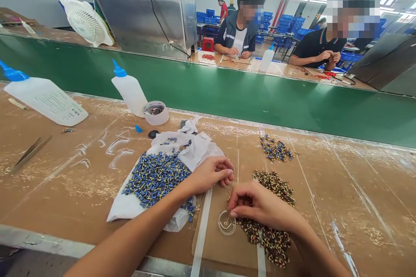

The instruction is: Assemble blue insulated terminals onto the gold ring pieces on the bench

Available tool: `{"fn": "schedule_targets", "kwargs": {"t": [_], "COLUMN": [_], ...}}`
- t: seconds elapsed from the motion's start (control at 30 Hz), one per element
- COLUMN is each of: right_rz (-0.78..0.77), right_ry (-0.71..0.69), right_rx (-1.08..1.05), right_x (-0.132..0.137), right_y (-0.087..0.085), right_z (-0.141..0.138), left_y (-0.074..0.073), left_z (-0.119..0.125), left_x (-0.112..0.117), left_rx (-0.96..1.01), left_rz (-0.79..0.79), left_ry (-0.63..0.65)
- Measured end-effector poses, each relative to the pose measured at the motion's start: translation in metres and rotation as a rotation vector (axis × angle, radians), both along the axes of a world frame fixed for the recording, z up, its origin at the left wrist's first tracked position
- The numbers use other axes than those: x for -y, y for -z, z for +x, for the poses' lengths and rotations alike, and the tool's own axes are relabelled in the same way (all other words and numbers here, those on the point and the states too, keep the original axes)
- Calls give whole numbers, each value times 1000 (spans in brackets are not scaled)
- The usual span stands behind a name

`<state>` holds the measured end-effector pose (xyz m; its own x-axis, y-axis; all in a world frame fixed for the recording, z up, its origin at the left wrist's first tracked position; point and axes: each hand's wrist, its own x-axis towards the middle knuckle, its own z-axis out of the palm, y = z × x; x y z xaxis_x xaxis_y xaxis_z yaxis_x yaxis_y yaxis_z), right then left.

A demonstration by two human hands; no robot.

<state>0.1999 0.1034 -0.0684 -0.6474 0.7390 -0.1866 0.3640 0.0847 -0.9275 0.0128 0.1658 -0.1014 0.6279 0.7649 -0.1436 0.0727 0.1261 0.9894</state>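
My left hand (212, 174) is over the cardboard, right of a heap of small blue-and-yellow parts (157, 177) on a white plastic sheet (125, 207). Its thumb and fingertips are drawn together, and whatever they hold is too small to make out. My right hand (260, 205) pinches something thin just above a small clear round dish (226, 228). Under and around that hand lies a pile of small dark parts (274, 242) with yellow and red bits. Farther back is a smaller group of blue-and-yellow parts (276, 149).
Tweezers (30, 152), two white squeeze bottles (130, 93) with blue tips and a tape roll (156, 113) lie to the left. A green belt (227, 91) runs behind the cardboard-covered table. Two people work across it, near a metal housing (149, 17).
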Motion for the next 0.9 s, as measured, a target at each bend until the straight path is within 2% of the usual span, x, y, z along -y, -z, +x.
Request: {"fn": "schedule_targets", "kwargs": {"t": [0.13,0.37,0.7,0.9], "right_rz": [113,167,189,139], "right_ry": [-9,-22,0,43], "right_rx": [-34,-27,28,15], "right_x": [1,4,6,8], "right_y": [-3,-2,-2,-1], "right_z": [-3,-7,-11,-12], "left_y": [-2,-3,-6,-7], "left_z": [-1,0,-2,-2], "left_x": [1,2,2,2], "left_rx": [-8,2,-23,-38], "left_rz": [1,-17,-39,-47], "left_ry": [1,-8,-19,-10]}}
